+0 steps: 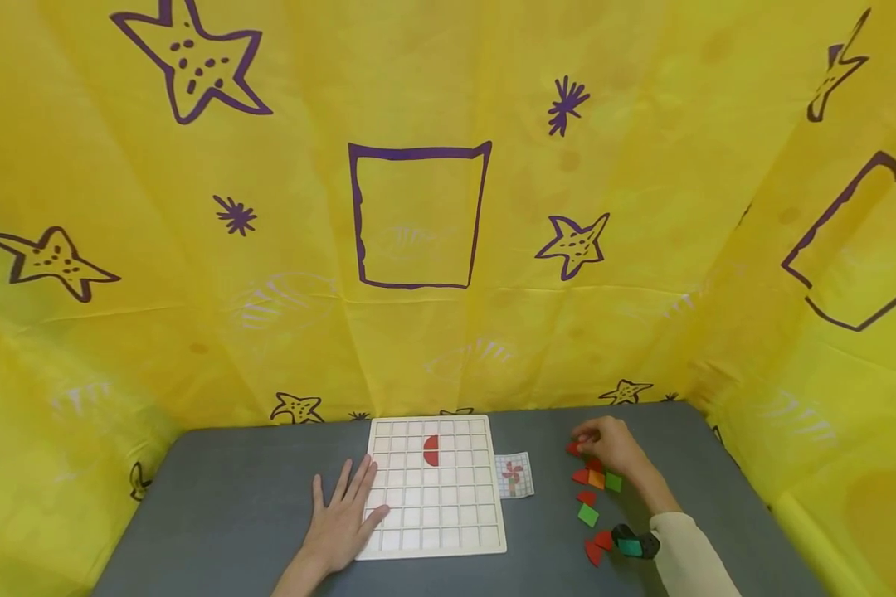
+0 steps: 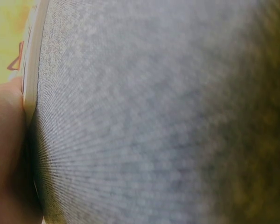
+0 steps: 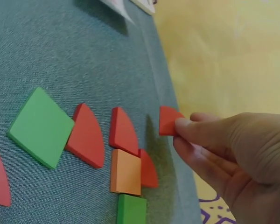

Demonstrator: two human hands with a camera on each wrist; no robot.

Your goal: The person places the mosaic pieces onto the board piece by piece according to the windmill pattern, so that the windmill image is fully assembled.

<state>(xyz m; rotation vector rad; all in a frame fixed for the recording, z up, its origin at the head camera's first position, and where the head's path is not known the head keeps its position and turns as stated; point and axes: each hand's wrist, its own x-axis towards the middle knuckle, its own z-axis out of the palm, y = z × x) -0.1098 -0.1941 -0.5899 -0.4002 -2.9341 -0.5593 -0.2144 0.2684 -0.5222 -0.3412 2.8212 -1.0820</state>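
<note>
A cream grid board lies on the table, with two red quarter-circle tiles together in its upper part. My left hand rests with spread, straight fingers over the board's left edge. In the left wrist view, part of that hand shows beside the board's rim. At the right, my right hand pinches a red quarter-circle tile between thumb and fingers, above the table. Below it lie more red quarter-circle tiles, an orange square tile and green square tiles.
Against the board's right side lies a small printed card with a red pinwheel-like picture on a grid. Yellow cloth with purple drawings hangs behind and beside the grey table. A dark band is on my right wrist.
</note>
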